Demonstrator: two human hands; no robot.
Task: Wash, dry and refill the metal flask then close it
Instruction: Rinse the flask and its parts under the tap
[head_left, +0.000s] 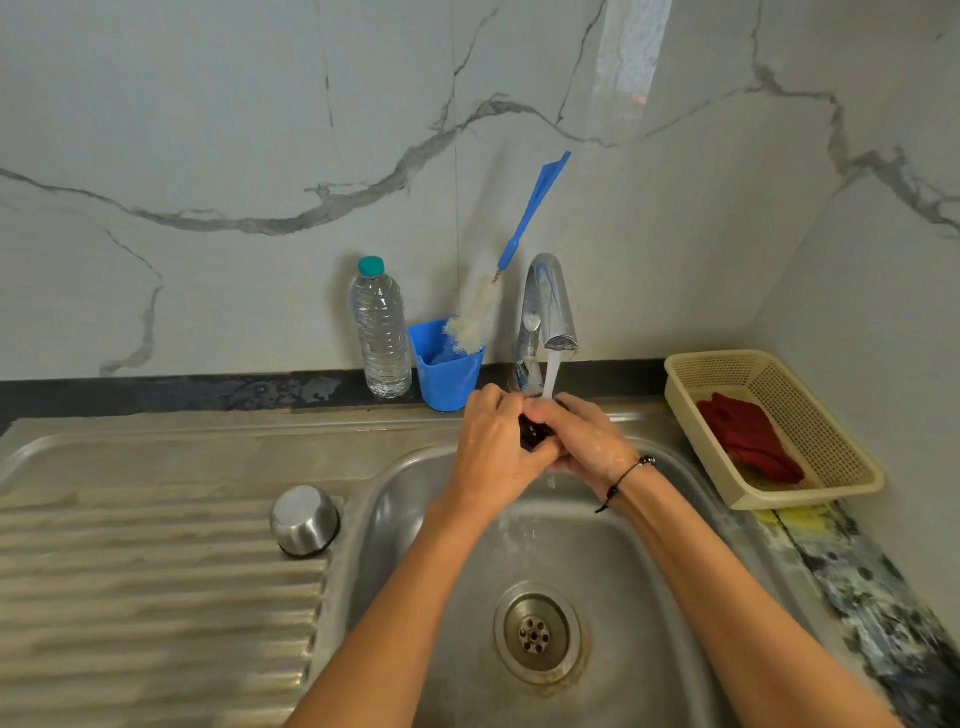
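The job looks to be in its washing stage. Both hands, left hand (491, 447) and right hand (582, 441), meet under the running stream from the chrome tap (550, 306) above the stainless steel sink (649, 571), their fingers curled round a small dark object (532, 434), possibly the flask's stopper. A rounded brushed-metal flask piece (305, 519) sits upturned on the ribbed drainer. Drying, refilling from the clear plastic water bottle (382, 332) and closing remain. The held object is mostly hidden by the fingers, and the flask's full body cannot be made out.
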